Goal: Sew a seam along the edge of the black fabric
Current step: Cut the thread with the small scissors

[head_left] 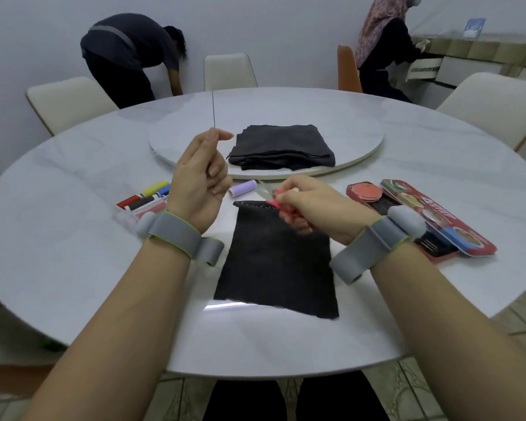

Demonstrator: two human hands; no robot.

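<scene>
— Any lettering you can read?
— Only white print on the red sewing-kit pack (438,220) at the right of the counter (73,238), and it's too blurred to make out.
— Where's the black fabric (274,262)?
— Flat on the counter between the forearms. Its long axis runs straight away from the person, near edge by the counter's rim. A row of pale stitches shows along the far short edge.
— And the hands?
— The left hand (199,180) is raised, palm inward, pinching a thin dark thread (213,110) that rises straight above the fingertips. The right hand (310,202) grips a small red tool (275,203) over the fabric's far edge; I can't tell what kind.
— Anything else nearby?
— A lilac spool (243,188) lies just beyond the fabric, coloured spools (146,197) lie to the left, and folded dark cloth (281,148) sits on the turntable (362,129).
</scene>
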